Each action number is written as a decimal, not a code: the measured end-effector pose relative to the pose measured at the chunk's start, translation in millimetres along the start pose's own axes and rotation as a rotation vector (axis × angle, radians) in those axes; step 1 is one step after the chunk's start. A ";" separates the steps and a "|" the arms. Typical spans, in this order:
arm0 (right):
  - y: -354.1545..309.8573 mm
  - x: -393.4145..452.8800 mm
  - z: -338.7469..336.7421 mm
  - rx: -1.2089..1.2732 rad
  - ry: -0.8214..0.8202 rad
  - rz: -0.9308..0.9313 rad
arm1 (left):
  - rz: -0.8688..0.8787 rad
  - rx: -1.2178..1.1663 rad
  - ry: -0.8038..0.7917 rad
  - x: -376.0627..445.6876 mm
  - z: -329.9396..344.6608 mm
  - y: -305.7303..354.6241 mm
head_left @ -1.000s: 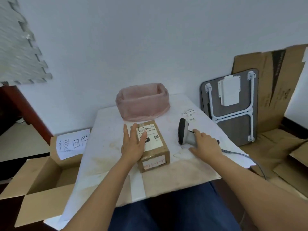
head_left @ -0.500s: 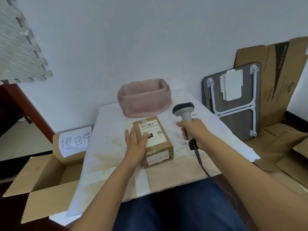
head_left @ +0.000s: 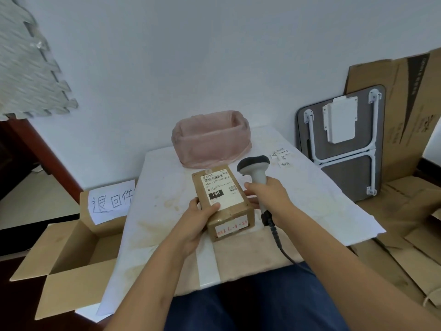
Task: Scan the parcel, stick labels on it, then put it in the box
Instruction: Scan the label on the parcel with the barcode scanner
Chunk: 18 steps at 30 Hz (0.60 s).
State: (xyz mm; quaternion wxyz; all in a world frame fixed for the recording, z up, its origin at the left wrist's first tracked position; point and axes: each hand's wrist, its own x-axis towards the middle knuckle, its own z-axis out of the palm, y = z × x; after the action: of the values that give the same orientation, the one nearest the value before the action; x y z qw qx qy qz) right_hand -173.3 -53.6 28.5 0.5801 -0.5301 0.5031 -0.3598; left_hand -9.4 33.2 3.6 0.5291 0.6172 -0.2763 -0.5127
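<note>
A brown cardboard parcel (head_left: pixel 229 211) with a white shipping label on top and a small red-written sticker on its near end is in the middle of the white table (head_left: pixel 162 211). My left hand (head_left: pixel 199 217) grips its near left corner, tilting it up toward me. My right hand (head_left: pixel 267 194) is closed around the handle of a grey barcode scanner (head_left: pixel 254 167), held upright just right of the parcel, its black cable trailing off the table's front edge. Small white labels (head_left: pixel 281 157) lie at the table's far right. An open cardboard box (head_left: pixel 69 254) with a handwritten paper sign stands on the floor at the left.
A pink plastic-lined basket (head_left: pixel 211 138) sits at the back of the table. A folded small table (head_left: pixel 341 142) and flattened cardboard sheets (head_left: pixel 410 120) lean against the wall at the right. More cardboard lies on the floor there.
My right hand picked the scanner up off the table and now holds it upright beside the parcel. My left hand went from resting flat on the parcel to gripping and tilting it.
</note>
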 end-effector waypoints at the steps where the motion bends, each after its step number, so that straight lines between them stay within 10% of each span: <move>1: -1.4 0.2 -0.2 -0.003 0.001 -0.020 | -0.005 0.017 -0.024 -0.2 -2.4 3.5; 18: -92.3 -10.5 -44.7 0.232 0.000 -0.209 | 0.276 -0.027 -0.047 44.9 -11.6 5.5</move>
State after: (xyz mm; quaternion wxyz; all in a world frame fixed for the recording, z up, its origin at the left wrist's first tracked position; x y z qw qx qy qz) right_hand -208.2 -71.4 123.8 0.5969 -0.5087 0.4002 -0.4740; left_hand 16.9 -3.8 -7.5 0.5962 0.5539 -0.3639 -0.4532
